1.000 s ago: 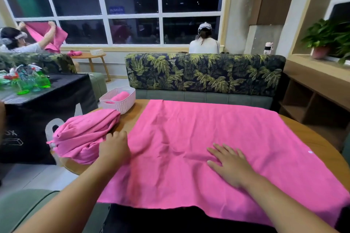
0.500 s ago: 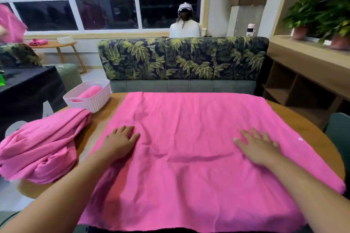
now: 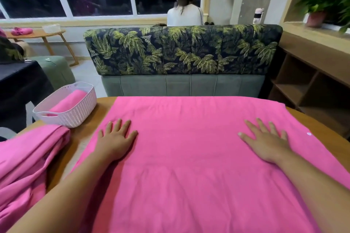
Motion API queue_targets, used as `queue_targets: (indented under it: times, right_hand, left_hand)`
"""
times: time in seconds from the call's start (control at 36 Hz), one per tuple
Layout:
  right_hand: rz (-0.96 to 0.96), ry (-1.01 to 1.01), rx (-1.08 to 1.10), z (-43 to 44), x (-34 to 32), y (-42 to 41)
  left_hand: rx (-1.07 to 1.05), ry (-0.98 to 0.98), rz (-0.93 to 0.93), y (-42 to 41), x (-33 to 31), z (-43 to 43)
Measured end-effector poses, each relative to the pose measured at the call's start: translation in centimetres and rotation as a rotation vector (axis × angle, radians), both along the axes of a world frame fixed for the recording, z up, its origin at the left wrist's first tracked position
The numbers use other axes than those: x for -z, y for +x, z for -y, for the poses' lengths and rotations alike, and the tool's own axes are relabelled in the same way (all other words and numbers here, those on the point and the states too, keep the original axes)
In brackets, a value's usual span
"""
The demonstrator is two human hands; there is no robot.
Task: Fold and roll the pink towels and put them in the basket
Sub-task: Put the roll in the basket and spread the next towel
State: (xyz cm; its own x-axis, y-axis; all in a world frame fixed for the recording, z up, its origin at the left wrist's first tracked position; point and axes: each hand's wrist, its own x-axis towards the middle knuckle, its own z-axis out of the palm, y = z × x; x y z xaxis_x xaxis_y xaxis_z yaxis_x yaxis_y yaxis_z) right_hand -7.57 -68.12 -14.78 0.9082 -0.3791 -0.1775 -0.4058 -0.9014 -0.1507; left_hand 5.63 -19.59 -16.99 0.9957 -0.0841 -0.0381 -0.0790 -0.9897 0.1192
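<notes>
Pressing down on the spread pink towel point(image 3: 189, 166) with left hand point(image 3: 115, 142) and right hand point(image 3: 269, 145), palms flat, well apart. Fingers point(image 3: 117, 126) straight and splayed wide on both, gripping nothing. Covers most of the table point(image 3: 83, 134); appears to hang over the near edge. Judged as smoothing, ahead of the first fold.

Risks from here:
- Could slide toward the lap once released, owing to that overhang and the smooth wood beneath.
- Could fold crooked if lifted by one corner only, or without matching far edge to near edge; would then roll lopsided and loosen in the basket point(image 3: 56, 117).
- Could trap the faint creases between the hands if folded without flattening first.
- Could drag the loose heap of pink towels point(image 3: 28, 157), lying just beside the left forearm and spilling over the left table edge; likely to drop if nudged.
- Could knock the basket, set near the table's rim just beside the heap, with one rolled towel point(image 3: 73, 100) inside, by a wide left sweep.
</notes>
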Motion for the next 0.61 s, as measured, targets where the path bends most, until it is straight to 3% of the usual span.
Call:
queue_targets:
  times: [0.08, 0.25, 0.47, 0.61]
  right_hand:
    - [-0.007, -0.009, 0.012, 0.0, 0.0, -0.2]
    - [0.033, -0.071, -0.056, -4.3, -0.8, -1.8]
    - [0.110, 0.021, -0.322, -18.9, -0.4, -4.8]
    - [0.074, 0.053, -0.444, -25.2, -0.1, -6.3]
  left_hand:
    - [0.010, -0.011, 0.019, -0.4, -0.2, 0.0]
    - [0.131, -0.077, 0.231, -5.0, -0.8, -1.4]
    - [0.133, -0.162, 0.206, -12.0, 1.3, -6.2]
    - [0.149, -0.104, 0.063, -14.9, 0.8, -7.4]
